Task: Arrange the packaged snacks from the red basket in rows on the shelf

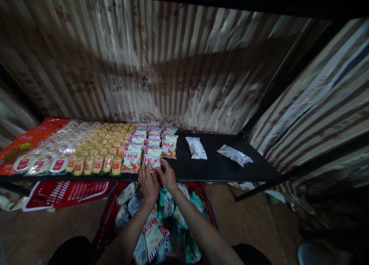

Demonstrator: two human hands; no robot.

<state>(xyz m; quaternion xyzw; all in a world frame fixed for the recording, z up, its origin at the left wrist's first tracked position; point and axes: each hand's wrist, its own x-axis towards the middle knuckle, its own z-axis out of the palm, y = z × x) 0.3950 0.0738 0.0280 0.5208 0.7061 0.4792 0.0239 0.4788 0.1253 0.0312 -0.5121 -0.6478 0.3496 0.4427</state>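
Note:
Both my hands are at one snack bag (153,153), white with red lettering and a striped edge, at the front of the black shelf (207,173). My left hand (148,184) has its fingers on the bag's lower left part. At its lower right edge, my right hand (167,175) grips with curled fingers. Left of it lies a matching snack bag (132,157); behind and to the right are more in overlapping rows, among them one bag (169,145). Beneath my arms, a red basket (211,209) holds several snack bags, white and green.
Small yellow packaged cakes (98,164) and round white packets (39,165) fill the shelf's left, beside an orange package (53,123). Two bags, one upright (196,148) and one slanted (235,155), lie face down at right. Another red basket (67,192) is below left. A striped curtain (178,65) hangs behind.

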